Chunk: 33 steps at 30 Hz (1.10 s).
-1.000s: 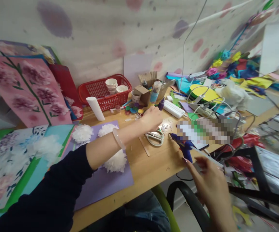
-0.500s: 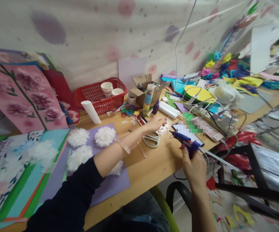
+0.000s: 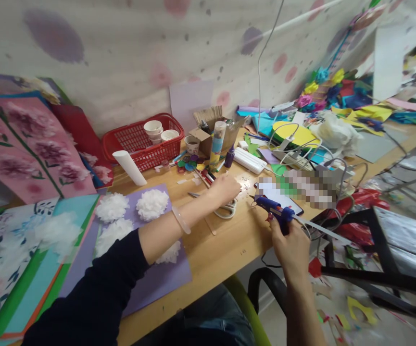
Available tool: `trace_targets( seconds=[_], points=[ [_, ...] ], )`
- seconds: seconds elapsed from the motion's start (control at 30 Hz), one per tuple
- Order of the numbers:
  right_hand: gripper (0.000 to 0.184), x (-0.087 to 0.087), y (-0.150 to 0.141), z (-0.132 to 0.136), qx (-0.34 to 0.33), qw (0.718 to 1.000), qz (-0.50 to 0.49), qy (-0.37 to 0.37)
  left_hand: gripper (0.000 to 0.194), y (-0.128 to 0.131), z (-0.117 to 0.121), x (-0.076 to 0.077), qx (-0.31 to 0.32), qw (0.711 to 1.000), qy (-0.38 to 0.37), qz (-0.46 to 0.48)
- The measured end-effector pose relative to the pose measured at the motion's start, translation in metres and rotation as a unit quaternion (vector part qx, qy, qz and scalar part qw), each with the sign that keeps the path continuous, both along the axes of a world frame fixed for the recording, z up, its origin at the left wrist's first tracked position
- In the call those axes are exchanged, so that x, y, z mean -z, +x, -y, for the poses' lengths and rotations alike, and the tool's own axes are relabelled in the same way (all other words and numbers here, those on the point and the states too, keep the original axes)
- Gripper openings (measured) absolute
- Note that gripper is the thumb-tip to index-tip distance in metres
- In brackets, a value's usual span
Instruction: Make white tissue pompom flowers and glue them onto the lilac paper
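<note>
The right hand (image 3: 290,242) held the blue glue gun (image 3: 278,210), right of the scissors (image 3: 233,212), its fingers wrapped around the grip; the nozzle (image 3: 254,198) seemed best kept clear of the left hand (image 3: 225,189), which partly hid the scissors, its fingers too obscured to tell their state; left of the scissors, white paper flowers (image 3: 152,203) lay on the worktop's (image 3: 244,240) purple sheet (image 3: 157,283); behind the scissors stood a red basket (image 3: 128,136) and spotted backdrop (image 3: 121,67).

My dark blue sleeve (image 3: 88,290) stops partway down my left arm (image 3: 164,240). I wear a smooth, pale bracelet (image 3: 181,220). A nail (image 3: 270,217) on my right hand (image 3: 291,246) is dark red. My jeans (image 3: 224,312) are blue.
</note>
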State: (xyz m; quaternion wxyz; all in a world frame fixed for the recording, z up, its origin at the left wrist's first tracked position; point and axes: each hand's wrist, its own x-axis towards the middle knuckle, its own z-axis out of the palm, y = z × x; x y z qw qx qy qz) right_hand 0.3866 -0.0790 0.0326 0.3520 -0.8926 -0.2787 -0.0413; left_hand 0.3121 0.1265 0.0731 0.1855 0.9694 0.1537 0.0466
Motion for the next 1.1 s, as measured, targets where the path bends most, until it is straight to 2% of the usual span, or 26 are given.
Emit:
trace_targets(
  seconds=[0.2,0.37,0.53,0.7,0.8,0.83,0.93,0.97,1.03,1.1],
  points=[
    [0.047,-0.006,0.004,0.013,-0.083,0.996,0.026,0.004,0.013,-0.004,0.001,0.0,0.054,0.996,0.043,-0.055],
    [0.041,-0.017,0.002,0.024,-0.133,0.991,0.022,-0.004,0.015,0.003,-0.012,0.003,0.045,0.997,-0.013,-0.066],
    [0.042,-0.029,-0.003,0.033,-0.084,0.996,0.014,0.02,0.028,0.02,-0.006,0.009,-0.01,0.994,-0.111,0.009],
    [0.049,-0.029,-0.002,0.042,-0.04,0.999,0.015,0.012,0.034,0.032,0.009,0.018,-0.069,0.97,-0.221,0.071],
    [0.051,-0.026,0.0,0.045,-0.029,0.999,0.009,0.014,0.021,0.036,0.008,0.023,-0.106,0.96,-0.246,0.077],
    [0.051,-0.026,0.0,0.045,-0.025,1.0,0.005,0.016,0.02,0.036,0.005,0.025,-0.117,0.959,-0.247,0.074],
    [0.052,-0.026,-0.001,0.041,-0.023,0.999,-0.008,0.024,0.035,0.036,-0.009,0.025,-0.137,0.961,-0.23,0.067],
    [0.052,-0.026,-0.001,0.04,-0.025,0.999,-0.013,0.027,0.033,0.035,-0.014,0.024,-0.138,0.964,-0.217,0.066],
    [0.051,-0.027,-0.002,0.037,-0.032,0.999,-0.021,0.03,0.026,0.031,-0.023,0.021,-0.128,0.973,-0.181,0.066],
    [0.049,-0.027,-0.003,0.035,-0.039,0.999,-0.022,0.03,0.029,0.025,-0.028,0.016,-0.102,0.984,-0.136,0.059]
  ],
)
